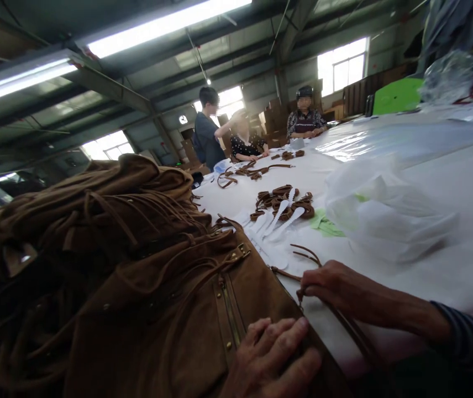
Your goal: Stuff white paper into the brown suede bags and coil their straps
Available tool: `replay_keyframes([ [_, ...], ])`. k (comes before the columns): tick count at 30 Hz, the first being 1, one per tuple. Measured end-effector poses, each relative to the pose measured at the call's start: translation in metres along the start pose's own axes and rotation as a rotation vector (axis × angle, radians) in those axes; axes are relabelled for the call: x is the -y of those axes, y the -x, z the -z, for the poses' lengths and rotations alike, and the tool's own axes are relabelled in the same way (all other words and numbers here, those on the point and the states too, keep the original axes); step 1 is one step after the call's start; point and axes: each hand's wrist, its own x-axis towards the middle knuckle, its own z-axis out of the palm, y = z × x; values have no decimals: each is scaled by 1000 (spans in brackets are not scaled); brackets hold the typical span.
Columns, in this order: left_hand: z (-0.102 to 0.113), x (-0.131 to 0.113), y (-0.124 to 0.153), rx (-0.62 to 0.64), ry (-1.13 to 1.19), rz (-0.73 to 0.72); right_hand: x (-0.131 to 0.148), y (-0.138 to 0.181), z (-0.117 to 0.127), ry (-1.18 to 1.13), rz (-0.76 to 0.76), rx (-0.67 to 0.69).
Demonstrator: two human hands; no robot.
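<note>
In the head view, a brown strap is pinched by the right hand near the tabletop's edge (a small metal clip shows just below), while the brown bag is touched by the left hand, laid loosely spread.

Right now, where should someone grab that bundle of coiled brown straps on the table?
Probably the right end of the strap bundle, from above and the right: bare coils show there, white strips cross its near side, and brown bags are piled to its left.
</note>
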Motion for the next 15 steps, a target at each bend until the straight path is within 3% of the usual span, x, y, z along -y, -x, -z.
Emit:
replay_keyframes([
  [4, -9, 1, 2, -35, -31, 2, -6, -46, -10, 307, 35, -3],
  [8, -9, 5, 3, -13, -23, 6, -8, -74, -17, 410, 9, -1],
  [15, 22, 6, -12, 364, 153, 70, 1, -46, 0, 414, 22, -5],
])
